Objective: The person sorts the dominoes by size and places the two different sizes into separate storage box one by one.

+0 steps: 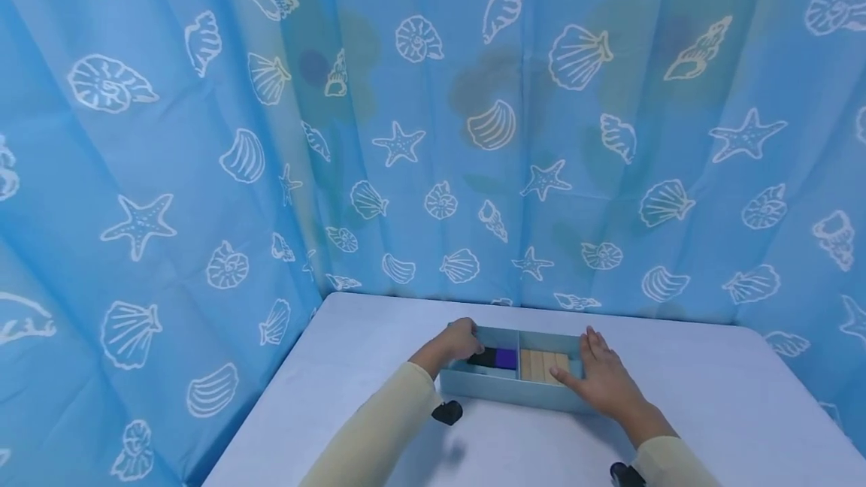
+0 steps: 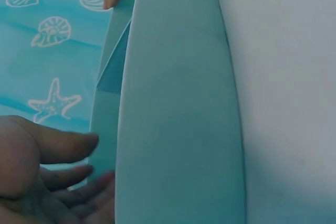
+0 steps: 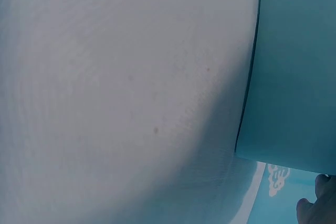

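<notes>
A pale blue-grey box (image 1: 517, 394) with a divider stands on the white table. A black block (image 1: 482, 357) and a purple block (image 1: 506, 359) lie in its left compartment. Several light wooden blocks (image 1: 544, 365) sit side by side in the right one. My left hand (image 1: 460, 340) reaches over the box's left end, its fingertips near the black block. In the left wrist view, the thumb (image 2: 71, 148) and fingers are apart, with nothing visible between them. My right hand (image 1: 604, 374) rests along the right end, fingers mostly straight, thumb above the wooden blocks.
A white table (image 1: 379, 322) extends around the box. Behind it and at its left hangs a blue curtain (image 1: 433, 171) with white shell and starfish prints. A black wrist device (image 1: 448, 412) is by the left sleeve, another (image 1: 626, 474) by the right.
</notes>
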The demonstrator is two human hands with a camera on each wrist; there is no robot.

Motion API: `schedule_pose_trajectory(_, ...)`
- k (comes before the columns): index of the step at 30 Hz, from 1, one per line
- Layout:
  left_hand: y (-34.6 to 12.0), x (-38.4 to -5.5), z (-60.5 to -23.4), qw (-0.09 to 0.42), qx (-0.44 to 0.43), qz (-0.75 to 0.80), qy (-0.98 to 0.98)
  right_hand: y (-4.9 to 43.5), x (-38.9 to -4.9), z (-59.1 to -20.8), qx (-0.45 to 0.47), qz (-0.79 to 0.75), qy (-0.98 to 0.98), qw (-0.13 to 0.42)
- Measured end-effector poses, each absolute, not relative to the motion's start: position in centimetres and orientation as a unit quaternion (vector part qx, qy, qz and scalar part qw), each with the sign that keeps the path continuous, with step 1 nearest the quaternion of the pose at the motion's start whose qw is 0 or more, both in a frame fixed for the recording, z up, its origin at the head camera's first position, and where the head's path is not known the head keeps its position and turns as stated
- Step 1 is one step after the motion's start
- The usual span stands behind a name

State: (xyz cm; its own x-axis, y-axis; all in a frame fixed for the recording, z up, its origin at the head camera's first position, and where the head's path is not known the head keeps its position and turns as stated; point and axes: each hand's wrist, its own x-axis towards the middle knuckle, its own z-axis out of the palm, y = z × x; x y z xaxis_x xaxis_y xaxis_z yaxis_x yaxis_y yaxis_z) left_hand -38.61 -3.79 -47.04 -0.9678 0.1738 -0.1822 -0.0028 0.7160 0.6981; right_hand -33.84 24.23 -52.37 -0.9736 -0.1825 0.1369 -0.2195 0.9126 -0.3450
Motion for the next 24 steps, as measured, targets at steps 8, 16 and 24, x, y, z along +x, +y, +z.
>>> schedule_pose_trajectory(8,-4.2,-38.0,-46.9,0.100,0.119,0.463,0.873,26.2,-33.5,-52.2,0.098,0.170,-0.978,0.071)
schedule_pose_trajectory(16,-5.9,-36.8,-48.3,0.060,0.157,0.514,0.841,26.4,-33.0,-52.9,0.093,0.178,-0.978,0.062)
schedule_pose_trajectory(24,-8.2,-35.8,-48.5,-0.001,0.152,0.506,0.849,25.1,-33.7,-52.4,0.093,0.197,-0.974,0.065)
